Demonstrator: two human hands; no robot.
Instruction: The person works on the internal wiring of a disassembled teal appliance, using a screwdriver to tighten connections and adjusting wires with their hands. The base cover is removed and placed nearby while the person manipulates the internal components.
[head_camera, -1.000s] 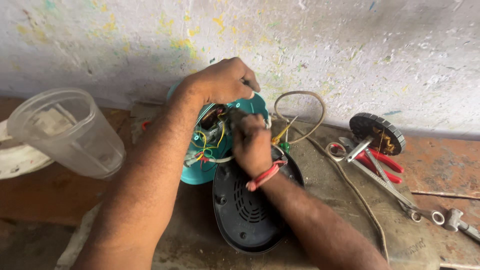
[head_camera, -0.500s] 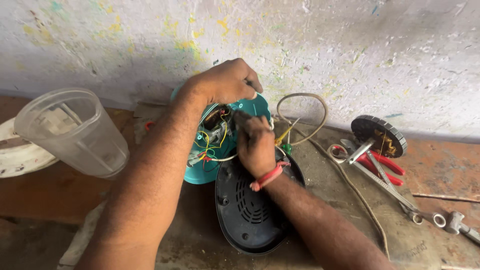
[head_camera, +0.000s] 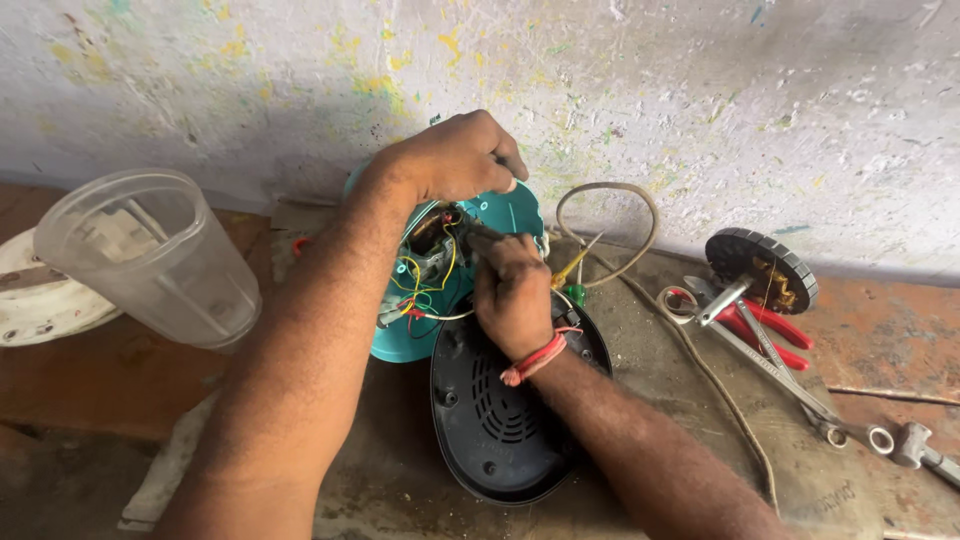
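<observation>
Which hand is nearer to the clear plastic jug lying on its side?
Left. The left hand grips the teal appliance housing, closer to the clear plastic jug. The right hand works at the wiring, farther right.

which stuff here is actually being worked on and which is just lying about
In hand: left hand, right hand, teal housing, wires, black cover.

Lying about: jar, pliers, toothed disc, spanner, cord.
</observation>
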